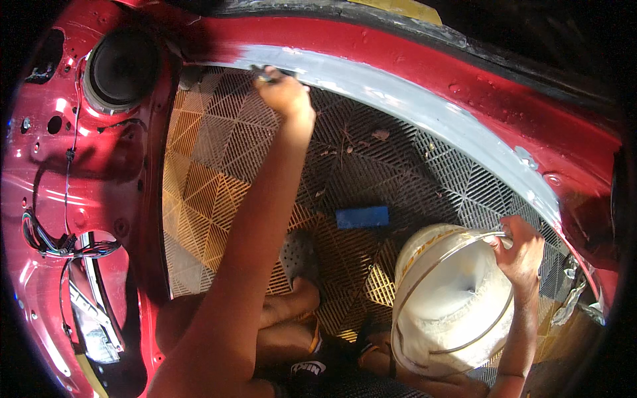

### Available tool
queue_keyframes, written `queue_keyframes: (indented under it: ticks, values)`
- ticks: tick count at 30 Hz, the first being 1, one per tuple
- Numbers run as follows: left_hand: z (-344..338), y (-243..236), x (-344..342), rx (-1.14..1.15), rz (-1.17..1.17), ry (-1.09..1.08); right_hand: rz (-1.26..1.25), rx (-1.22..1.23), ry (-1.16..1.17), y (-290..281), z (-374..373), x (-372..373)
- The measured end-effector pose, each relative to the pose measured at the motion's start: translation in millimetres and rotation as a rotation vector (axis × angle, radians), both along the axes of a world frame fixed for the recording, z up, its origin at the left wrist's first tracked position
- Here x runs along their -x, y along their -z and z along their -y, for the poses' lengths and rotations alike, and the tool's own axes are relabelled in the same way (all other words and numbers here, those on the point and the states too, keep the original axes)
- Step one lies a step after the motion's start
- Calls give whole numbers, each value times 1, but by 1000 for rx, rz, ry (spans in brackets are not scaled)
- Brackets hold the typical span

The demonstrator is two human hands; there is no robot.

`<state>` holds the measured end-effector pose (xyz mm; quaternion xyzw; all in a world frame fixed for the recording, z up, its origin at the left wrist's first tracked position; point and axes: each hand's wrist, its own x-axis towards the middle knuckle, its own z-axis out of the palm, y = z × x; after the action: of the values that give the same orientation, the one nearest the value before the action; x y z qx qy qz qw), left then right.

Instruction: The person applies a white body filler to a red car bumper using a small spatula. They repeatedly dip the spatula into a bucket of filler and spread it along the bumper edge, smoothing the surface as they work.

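My left hand (pixel 284 96) reaches far forward to the grey-coated strip (pixel 358 86) along the edge of the red car body panel (pixel 318 36). Its fingers are closed round a small dark object (pixel 265 74) at that strip; its kind is too hidden to tell. At the right, my right hand (pixel 519 251) grips the rim of a white bucket (pixel 458 298). The bucket is tilted, with its mouth toward me, and its inside looks stained. A thin curved handle crosses the mouth.
A blue rectangular block (pixel 361 217) lies on the slatted tile floor (pixel 219 132). At the left stands a red door shell (pixel 142 172) with a round black speaker (pixel 124 67) and loose wiring (pixel 60 242). Crumpled pale material (pixel 569 298) lies at the far right.
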<state>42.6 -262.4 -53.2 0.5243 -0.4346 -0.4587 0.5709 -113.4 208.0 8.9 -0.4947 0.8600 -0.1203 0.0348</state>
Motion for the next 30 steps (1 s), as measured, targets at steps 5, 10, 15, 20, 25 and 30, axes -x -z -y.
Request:
queue_keyframes:
  ticks: [5, 10, 15, 20, 25, 30]
  values:
    - [38, 42, -33, 276, 300, 25, -15, 39, -46, 5, 3, 1]
    - [-26, 7, -3, 89, 8, 195, -10, 46, -44, 2, 1, 0]
    - [-17, 1, 1, -37, -76, 127, -36, 45, -29, 1, 0, -1]
    - [11, 19, -22, 137, 118, 90, -36, 23, -41, 3, 0, 2]
    - [43, -30, -70, -28, 298, 309, -113, 486, -278, -23, 6, -21]
    - [-9, -65, -147, -107, 750, 1165, 445, -24, -85, 57, -5, -53]
